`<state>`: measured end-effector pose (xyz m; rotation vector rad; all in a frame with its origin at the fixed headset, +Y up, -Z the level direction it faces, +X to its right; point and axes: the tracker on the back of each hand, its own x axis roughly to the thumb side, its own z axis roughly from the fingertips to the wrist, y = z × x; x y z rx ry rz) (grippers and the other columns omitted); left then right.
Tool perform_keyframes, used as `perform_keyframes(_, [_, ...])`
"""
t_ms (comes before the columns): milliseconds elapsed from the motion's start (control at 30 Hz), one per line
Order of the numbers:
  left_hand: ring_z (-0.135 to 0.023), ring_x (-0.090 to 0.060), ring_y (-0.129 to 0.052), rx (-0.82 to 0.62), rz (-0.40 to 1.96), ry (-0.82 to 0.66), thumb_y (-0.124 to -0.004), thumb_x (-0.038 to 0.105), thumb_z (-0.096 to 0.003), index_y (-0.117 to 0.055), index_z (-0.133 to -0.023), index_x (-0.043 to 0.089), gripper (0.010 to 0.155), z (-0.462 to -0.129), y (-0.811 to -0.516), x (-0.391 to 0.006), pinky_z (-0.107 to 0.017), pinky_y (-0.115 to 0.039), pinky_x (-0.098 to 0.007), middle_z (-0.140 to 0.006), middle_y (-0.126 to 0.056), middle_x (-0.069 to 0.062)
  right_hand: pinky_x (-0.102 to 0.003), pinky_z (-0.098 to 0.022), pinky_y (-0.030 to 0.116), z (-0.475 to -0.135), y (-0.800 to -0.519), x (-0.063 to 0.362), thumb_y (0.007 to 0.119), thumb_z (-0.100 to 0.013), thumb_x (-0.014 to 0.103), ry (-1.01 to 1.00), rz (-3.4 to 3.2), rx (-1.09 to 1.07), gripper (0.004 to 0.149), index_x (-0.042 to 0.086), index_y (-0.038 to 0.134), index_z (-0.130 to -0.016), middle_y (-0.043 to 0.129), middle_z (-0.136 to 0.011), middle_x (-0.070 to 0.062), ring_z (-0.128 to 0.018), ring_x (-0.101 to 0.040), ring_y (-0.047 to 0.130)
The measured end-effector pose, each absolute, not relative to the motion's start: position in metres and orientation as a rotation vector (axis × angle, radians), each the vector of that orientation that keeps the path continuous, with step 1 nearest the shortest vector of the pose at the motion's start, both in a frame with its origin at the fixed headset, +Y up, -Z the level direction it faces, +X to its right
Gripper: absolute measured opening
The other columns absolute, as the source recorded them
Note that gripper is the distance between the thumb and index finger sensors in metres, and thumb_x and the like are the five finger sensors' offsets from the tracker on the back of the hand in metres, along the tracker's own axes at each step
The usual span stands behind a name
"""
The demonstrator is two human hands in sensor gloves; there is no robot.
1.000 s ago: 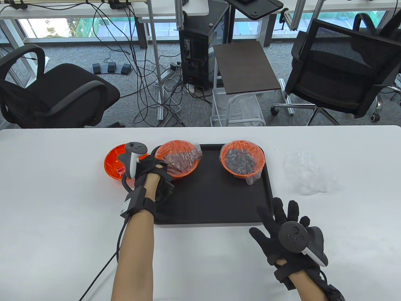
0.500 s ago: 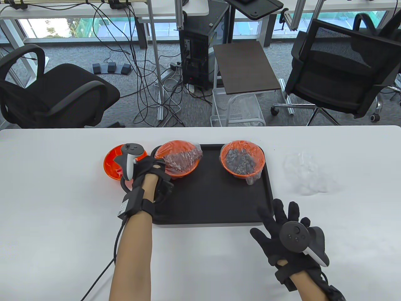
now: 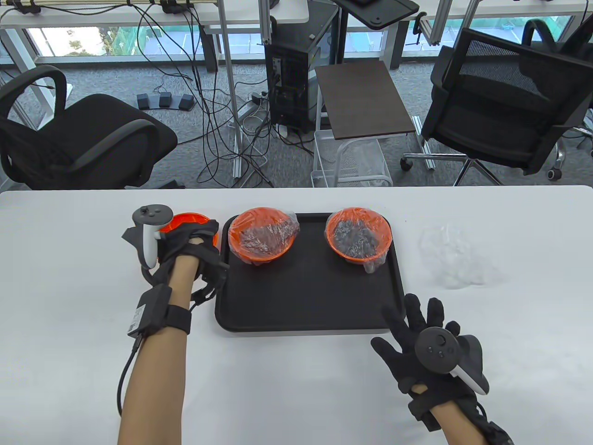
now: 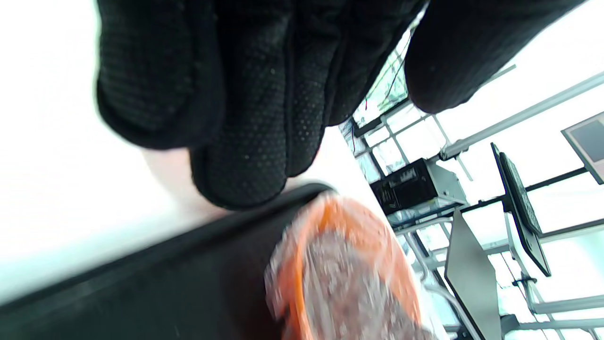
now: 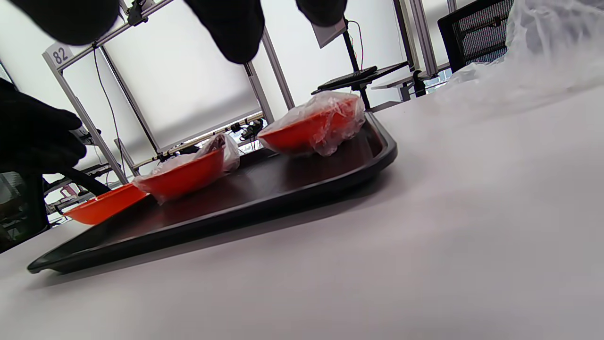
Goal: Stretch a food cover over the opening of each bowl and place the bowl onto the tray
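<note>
The white counter (image 3: 83, 287) is carrying a black tray (image 3: 305, 296), and two covered bowls (image 3: 263, 235) are sitting on it, right of the left grip (image 3: 185, 245), which is hovering over an uncovered bowl (image 3: 190, 218); I cannot tell its hold. The right grip (image 3: 417, 338) is resting flat, fingers spread, holding nothing, near the tray's corner.

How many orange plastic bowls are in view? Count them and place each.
3: two film-covered orange plastic bowls on the black tray; a third orange plastic bowl on the table, under the left hand.

Only legible txt: "82", prob., on white tag (image 5: 60, 55) on frame.
</note>
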<state>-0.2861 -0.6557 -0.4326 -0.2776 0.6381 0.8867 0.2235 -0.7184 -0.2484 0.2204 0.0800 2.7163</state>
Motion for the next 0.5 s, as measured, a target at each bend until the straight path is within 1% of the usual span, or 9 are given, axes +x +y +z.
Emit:
perform_keyframes(133, [-0.042, -0.026, -0.117, -0.227, 0.799, 0.713, -0.085, 0.065, -0.0489, -0.09, -0.092, 0.026, 0.058, -0.422, -0.645, -0.317, -0.029, -0.099, -0.034, -0.07, -0.11, 0.002, -0.082, -0.056, 0.019, -0.247, -0.717, 0.227, 0.06, -0.049, 0.074, 0.067, 2.708, 0.21, 0.082, 0.032, 0.047, -0.118, 0.023, -0.122, -0.015, -0.101, -0.057, 0.006])
perform_keyframes(200, [-0.042, -0.026, -0.116, -0.191, 0.744, 0.766, -0.084, 0.066, -0.0488, -0.089, -0.092, 0.026, 0.059, -0.418, -0.648, -0.333, -0.029, -0.098, -0.034, -0.07, -0.109, 0.002, -0.082, -0.056, 0.019, -0.247, -0.717, 0.228, 0.06, -0.049, 0.074, 0.067, 2.706, 0.204, 0.083, 0.031, 0.047, -0.118, 0.023, -0.122, -0.015, -0.101, -0.057, 0.007])
perform_keyframes(233, [-0.044, -0.026, -0.115, -0.187, 0.727, 0.784, -0.084, 0.066, -0.0487, -0.087, -0.094, 0.026, 0.061, -0.417, -0.651, -0.338, -0.031, -0.098, -0.034, -0.074, -0.107, 0.001, -0.082, -0.056, 0.019, -0.247, -0.717, 0.228, 0.06, -0.049, 0.074, 0.068, 2.706, 0.202, 0.082, 0.031, 0.047, -0.118, 0.023, -0.122, -0.015, -0.101, -0.057, 0.007])
perform_keyframes(267, [-0.046, -0.027, -0.114, -0.182, 0.696, 0.814, -0.083, 0.067, -0.0486, -0.084, -0.096, 0.025, 0.063, -0.415, -0.658, -0.345, -0.032, -0.097, -0.035, -0.075, -0.106, 0.0, -0.082, -0.056, 0.019, -0.247, -0.717, 0.227, 0.06, -0.049, 0.074, 0.069, 2.706, 0.199, 0.083, 0.031, 0.047, -0.118, 0.023, -0.122, -0.015, -0.101, -0.057, 0.007])
perform_keyframes(333, [-0.051, -0.029, -0.112, -0.202, 0.671, 0.843, -0.082, 0.068, -0.0485, -0.078, -0.102, 0.025, 0.069, -0.415, -0.671, -0.354, -0.035, -0.097, -0.036, -0.082, -0.101, -0.002, -0.082, -0.056, 0.019, -0.247, -0.717, 0.227, 0.06, -0.049, 0.074, 0.071, 2.707, 0.197, 0.082, 0.031, 0.047, -0.118, 0.023, -0.122, -0.015, -0.101, -0.057, 0.006])
perform_keyframes(433, [-0.064, -0.034, -0.109, -0.238, 0.703, 0.876, -0.081, 0.068, -0.0487, -0.066, -0.108, 0.022, 0.076, -0.417, -0.696, -0.362, -0.043, -0.096, -0.041, -0.095, -0.093, -0.006, -0.082, -0.056, 0.019, -0.248, -0.718, 0.225, 0.06, -0.049, 0.074, 0.073, 2.715, 0.194, 0.083, 0.031, 0.047, -0.119, 0.023, -0.122, -0.015, -0.101, -0.057, 0.006])
perform_keyframes(500, [-0.067, -0.036, -0.109, -0.241, 0.734, 0.89, -0.082, 0.067, -0.0485, -0.062, -0.109, 0.019, 0.08, -0.42, -0.709, -0.364, -0.044, -0.096, -0.042, -0.097, -0.091, -0.01, -0.082, -0.056, 0.018, -0.249, -0.718, 0.224, 0.059, -0.049, 0.074, 0.077, 2.717, 0.193, 0.083, 0.031, 0.046, -0.119, 0.023, -0.122, -0.015, -0.101, -0.057, 0.006])
